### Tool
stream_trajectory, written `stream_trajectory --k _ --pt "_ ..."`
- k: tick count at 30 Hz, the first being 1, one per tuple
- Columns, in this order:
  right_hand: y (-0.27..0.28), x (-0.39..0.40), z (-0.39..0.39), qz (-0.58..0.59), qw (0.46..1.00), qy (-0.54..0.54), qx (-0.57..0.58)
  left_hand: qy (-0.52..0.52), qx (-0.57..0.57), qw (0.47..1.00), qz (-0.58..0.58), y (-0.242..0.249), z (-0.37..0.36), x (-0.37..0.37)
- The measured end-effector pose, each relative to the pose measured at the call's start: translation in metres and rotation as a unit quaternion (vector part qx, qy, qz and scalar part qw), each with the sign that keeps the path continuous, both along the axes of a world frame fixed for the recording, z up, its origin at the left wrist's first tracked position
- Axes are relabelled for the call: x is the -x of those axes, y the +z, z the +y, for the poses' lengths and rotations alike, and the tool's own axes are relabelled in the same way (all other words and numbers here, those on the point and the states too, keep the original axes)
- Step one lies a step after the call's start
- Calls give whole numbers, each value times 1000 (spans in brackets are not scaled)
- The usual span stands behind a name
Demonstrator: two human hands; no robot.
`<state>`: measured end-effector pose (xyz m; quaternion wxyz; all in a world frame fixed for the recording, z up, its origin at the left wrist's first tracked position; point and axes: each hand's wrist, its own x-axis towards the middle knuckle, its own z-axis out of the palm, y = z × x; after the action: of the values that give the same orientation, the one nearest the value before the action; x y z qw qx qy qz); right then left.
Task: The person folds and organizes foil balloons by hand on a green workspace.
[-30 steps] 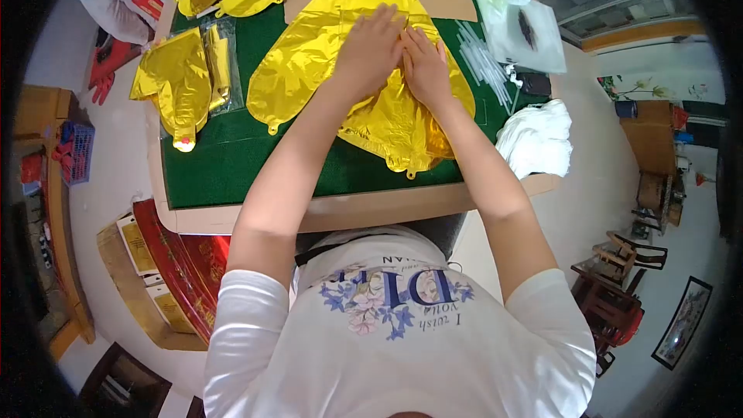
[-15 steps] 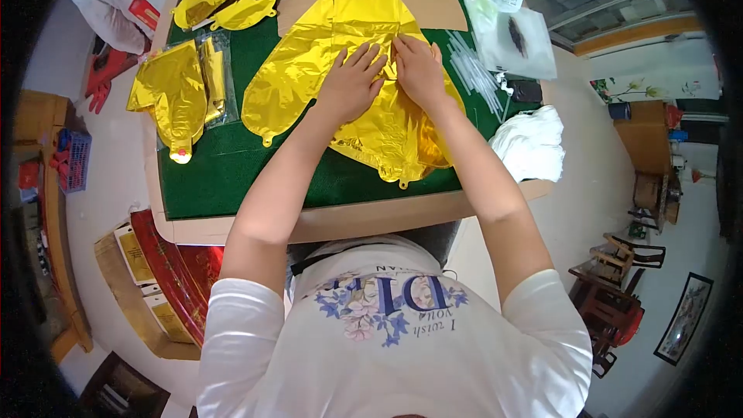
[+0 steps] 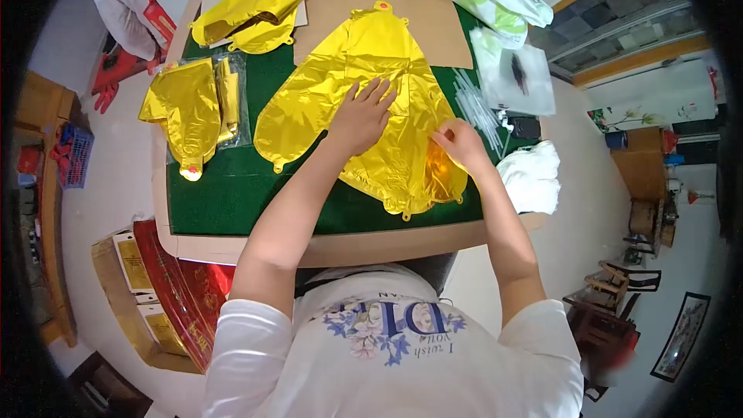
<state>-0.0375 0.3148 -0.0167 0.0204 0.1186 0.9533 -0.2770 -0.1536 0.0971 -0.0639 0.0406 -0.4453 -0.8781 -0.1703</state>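
A large gold foil balloon [image 3: 309, 101], uninflated and creased, lies spread over a green table mat [image 3: 232, 213] and partly over a sheet of cardboard [image 3: 441, 27]. My left hand [image 3: 361, 118] rests flat on the middle of the balloon, fingers outstretched. At the balloon's right edge is my right hand [image 3: 464, 147], its thumb and fingers drawn together on the foil in a pinch. Below that hand, a fold of the right lobe shows a darker orange-gold sheen. A red spot marks the tab at the balloon's top.
To the left lies a folded gold balloon [image 3: 182, 112] beside a clear packet. More gold foil [image 3: 263, 0] is at the back. Clear plastic sticks [image 3: 476, 108], a plastic bag [image 3: 534, 70], a black box [image 3: 525, 127] and white cloth-like material [image 3: 532, 178] line the right side.
My right hand has moved from the balloon's middle rightward and down to its edge. My left hand stays on the foil. The whole table sits lower in view.
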Motion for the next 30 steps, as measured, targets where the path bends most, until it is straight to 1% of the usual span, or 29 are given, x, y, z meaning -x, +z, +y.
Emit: stream_trajectory --k 1,2,4,5,7,8,9,10,11,12,13,14,15,16,17,19,20,24,26,27,30 --pt "0 -5 -1 -2 999 30 -15 -1 3 1000 7 -1 0 1" --pt "1 -10 -1 -7 999 28 -14 -1 5 1000 13 -2 0 0" --pt "12 -15 -7 -89 995 -31 16 -1 2 1000 -1 2 0 -1" --pt "8 -20 -4 -91 995 -32 18 1 -2 1000 -11 3 0 -1" --pt "2 -29 2 -19 993 17 112 -1 -1 1000 -6 1 -1 -1" --pt "1 -31 6 -70 982 15 176 -5 -4 1000 -15 1 -1 -1" --pt "20 -33 -2 -67 982 19 176 -7 -6 1000 -22 2 -1 0" --pt "50 -37 -13 -121 887 12 445 -1 -5 1000 -18 3 -1 0" --pt "65 -39 -22 -168 717 6 676 -2 0 1000 -22 3 0 -1" --pt "53 -35 -23 -168 717 13 676 -4 4 1000 -24 3 0 1" --pt "28 -32 -23 -68 840 28 538 0 4 1000 -21 2 -1 3" --pt "2 -34 -24 36 924 36 378 0 1 1000 -17 1 -2 2" --pt "-1 -33 -34 139 969 39 201 -2 -3 1000 -13 2 -1 0" --pt "7 -37 -39 105 990 25 92 -2 -7 1000 -11 2 -1 0" --pt "6 -38 -43 104 990 26 91 -2 -8 1000 -12 1 0 2" --pt "-2 -44 -49 222 971 51 -65 -5 0 1000 8 -4 1 4" --pt "-7 -46 -49 214 974 31 -68 -7 0 1000 4 -7 1 4" --pt "-10 -56 -55 204 975 11 -91 -2 -14 1000 25 -8 3 5" --pt "-11 -59 -60 223 968 60 -100 -2 -30 999 31 -12 3 6" --pt "-11 -60 -64 221 969 60 -98 -3 -28 999 29 -14 3 7" --pt "-9 -59 -72 195 972 109 -77 -3 -45 999 20 -16 5 9"
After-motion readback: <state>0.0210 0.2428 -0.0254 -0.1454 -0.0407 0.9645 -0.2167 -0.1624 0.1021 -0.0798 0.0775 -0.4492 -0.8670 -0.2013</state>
